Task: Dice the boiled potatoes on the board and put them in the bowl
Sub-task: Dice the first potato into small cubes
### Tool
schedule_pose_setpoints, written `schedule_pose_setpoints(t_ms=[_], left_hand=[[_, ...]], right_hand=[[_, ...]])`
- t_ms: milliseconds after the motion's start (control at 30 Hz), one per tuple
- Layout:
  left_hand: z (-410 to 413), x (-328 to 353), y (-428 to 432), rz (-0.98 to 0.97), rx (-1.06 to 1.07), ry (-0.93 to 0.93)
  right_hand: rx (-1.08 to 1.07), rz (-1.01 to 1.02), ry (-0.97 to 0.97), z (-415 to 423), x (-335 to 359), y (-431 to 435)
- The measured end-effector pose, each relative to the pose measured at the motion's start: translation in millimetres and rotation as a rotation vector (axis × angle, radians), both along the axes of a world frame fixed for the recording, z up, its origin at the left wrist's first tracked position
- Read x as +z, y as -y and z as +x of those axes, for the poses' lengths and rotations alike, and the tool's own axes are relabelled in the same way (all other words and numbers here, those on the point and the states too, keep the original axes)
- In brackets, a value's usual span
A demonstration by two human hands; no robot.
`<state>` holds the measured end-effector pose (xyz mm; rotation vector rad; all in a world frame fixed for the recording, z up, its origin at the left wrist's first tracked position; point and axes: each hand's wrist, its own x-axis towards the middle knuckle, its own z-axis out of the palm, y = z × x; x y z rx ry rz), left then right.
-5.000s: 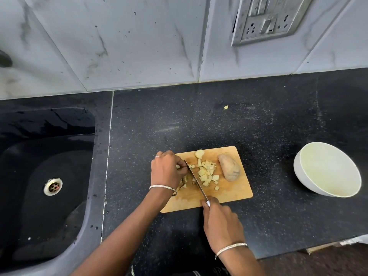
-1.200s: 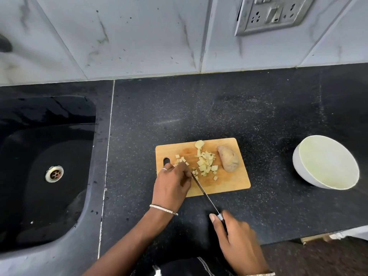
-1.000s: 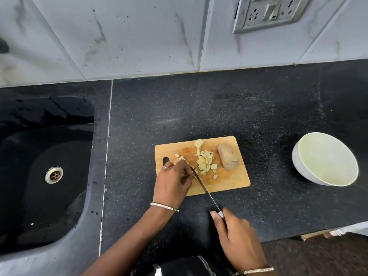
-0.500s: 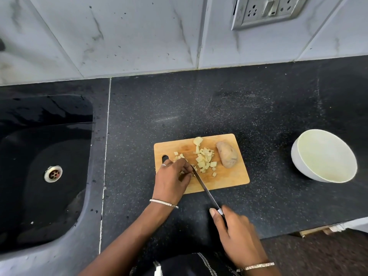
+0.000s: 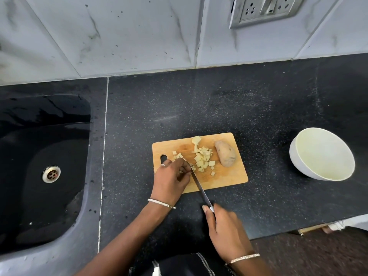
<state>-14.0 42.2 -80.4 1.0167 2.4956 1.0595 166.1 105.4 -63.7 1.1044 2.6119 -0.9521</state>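
A wooden cutting board (image 5: 229,176) lies on the black counter. A whole potato (image 5: 225,153) with its skin on sits at the board's right side. A pile of pale diced potato pieces (image 5: 203,159) lies in the board's middle. My left hand (image 5: 171,180) has its fingers curled over small potato pieces at the board's left, right beside the blade. My right hand (image 5: 225,230) grips the handle of a knife (image 5: 199,186) whose tip reaches my left fingers. The white bowl (image 5: 298,162) stands to the right of the board, tilted and holding nothing.
A black sink (image 5: 39,166) with a metal drain (image 5: 51,174) fills the left side. The tiled wall (image 5: 139,32) with a socket plate (image 5: 264,8) rises behind the counter. The counter's front edge (image 5: 298,229) runs close to my right hand.
Over five seconds both hands have drawn back toward the board's front left. In the last second the knife and my left hand stayed nearly in place over the small pieces.
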Motion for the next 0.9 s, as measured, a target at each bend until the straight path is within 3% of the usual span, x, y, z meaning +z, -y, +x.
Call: schedule_pose_setpoints(t_ms=[200,600,767,900], left_hand=[[2,1,-2,0.015,0.102,-0.049],[-7,14,4,0.132,0.048,-0.012],[-10,16,-23,0.008,-0.087,-0.050],[-12,11,-42,-0.114,-0.077,-0.025]], right_hand=[[0.046,0.159,0.115,1,11,1],[-0.111,0.130,-0.112,9,13,-15],[-0.189,0.095,-0.105,14,13,-31],[-0.163,0.086,-0.083,20,11,-36]])
